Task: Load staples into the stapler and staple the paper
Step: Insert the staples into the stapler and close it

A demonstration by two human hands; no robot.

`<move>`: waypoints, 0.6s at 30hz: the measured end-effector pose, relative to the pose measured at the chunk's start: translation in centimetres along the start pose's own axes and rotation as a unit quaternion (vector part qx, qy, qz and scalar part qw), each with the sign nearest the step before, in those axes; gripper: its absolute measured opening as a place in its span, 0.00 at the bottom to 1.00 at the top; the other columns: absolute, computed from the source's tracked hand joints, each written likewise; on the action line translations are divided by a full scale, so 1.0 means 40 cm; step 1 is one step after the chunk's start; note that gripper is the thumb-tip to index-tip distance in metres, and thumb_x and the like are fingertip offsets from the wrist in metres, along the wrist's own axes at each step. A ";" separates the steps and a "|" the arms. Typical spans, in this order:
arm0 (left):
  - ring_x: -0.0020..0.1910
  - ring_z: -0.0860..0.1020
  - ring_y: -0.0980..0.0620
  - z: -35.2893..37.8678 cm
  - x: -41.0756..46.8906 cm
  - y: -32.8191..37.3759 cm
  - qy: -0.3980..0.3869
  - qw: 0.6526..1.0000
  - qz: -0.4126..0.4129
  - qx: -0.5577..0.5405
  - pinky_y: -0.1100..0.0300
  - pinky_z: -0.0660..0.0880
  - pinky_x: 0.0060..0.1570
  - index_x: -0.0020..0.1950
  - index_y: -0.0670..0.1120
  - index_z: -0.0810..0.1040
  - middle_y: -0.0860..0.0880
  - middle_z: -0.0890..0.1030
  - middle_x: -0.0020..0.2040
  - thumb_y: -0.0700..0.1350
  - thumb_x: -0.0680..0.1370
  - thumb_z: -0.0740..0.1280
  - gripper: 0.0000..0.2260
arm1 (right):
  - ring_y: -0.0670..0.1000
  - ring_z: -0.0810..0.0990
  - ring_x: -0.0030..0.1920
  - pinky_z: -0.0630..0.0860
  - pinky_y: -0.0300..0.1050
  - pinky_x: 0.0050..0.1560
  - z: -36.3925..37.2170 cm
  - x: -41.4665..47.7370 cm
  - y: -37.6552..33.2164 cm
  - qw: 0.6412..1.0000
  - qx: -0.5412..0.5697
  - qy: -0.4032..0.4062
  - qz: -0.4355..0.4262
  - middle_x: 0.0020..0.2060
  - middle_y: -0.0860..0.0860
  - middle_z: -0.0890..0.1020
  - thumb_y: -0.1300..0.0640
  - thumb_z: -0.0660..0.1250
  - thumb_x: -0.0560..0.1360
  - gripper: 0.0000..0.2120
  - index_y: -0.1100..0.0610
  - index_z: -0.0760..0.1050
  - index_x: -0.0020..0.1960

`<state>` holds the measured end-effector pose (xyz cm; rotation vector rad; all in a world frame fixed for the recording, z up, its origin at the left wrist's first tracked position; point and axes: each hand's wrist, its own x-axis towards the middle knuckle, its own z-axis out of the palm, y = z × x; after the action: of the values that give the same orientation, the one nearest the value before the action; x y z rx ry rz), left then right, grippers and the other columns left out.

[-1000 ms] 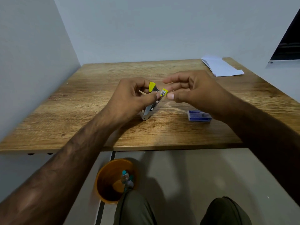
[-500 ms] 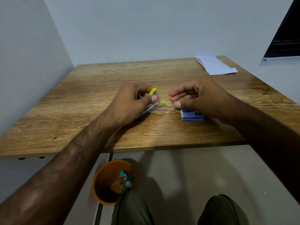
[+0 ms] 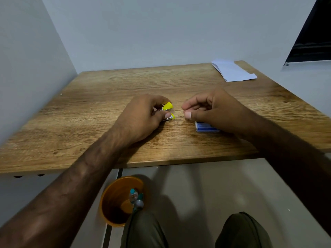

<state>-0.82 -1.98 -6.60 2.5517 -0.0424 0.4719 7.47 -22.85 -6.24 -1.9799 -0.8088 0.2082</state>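
Note:
My left hand rests on the wooden table and grips a small yellow and silver stapler, whose jaws point right and stand apart. My right hand sits just to the right of it, a short gap away, with its fingertips pinched together; whether a strip of staples is between them is too small to tell. A blue staple box lies on the table, partly under my right hand. The folded white paper lies at the far right corner of the table.
Walls close the table in at the left and back. An orange bin with bottles in it stands on the floor below the table's front edge. My knees are at the bottom of the view.
Both hands have come down from above the table to rest on it. My right hand has drawn slightly away from the stapler and now sits over the blue box.

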 end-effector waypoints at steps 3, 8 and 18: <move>0.49 0.79 0.52 -0.003 -0.004 0.000 0.007 0.999 0.008 0.036 0.52 0.77 0.54 0.62 0.51 0.82 0.52 0.84 0.55 0.50 0.78 0.70 0.13 | 0.50 0.86 0.49 0.80 0.38 0.54 0.004 -0.001 -0.002 1.000 -0.020 0.001 0.001 0.46 0.52 0.88 0.60 0.75 0.74 0.10 0.57 0.85 0.56; 0.53 0.79 0.50 -0.004 -0.012 0.001 0.010 0.999 0.016 0.051 0.51 0.76 0.55 0.64 0.51 0.80 0.50 0.84 0.56 0.51 0.79 0.69 0.14 | 0.50 0.86 0.50 0.81 0.42 0.57 0.003 -0.001 -0.001 1.000 -0.024 0.005 0.006 0.46 0.51 0.88 0.59 0.75 0.75 0.10 0.55 0.85 0.56; 0.57 0.78 0.52 -0.007 -0.023 -0.006 -0.009 0.997 -0.005 0.074 0.55 0.74 0.57 0.72 0.52 0.73 0.50 0.81 0.61 0.58 0.77 0.68 0.24 | 0.55 0.87 0.51 0.82 0.60 0.58 -0.036 -0.020 0.019 1.000 0.008 -0.008 -0.001 0.47 0.52 0.88 0.58 0.75 0.75 0.10 0.52 0.84 0.56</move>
<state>-1.75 -1.69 -6.80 2.6989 -0.0006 0.4648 7.85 -24.64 -6.26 -1.9640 -0.8169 0.2304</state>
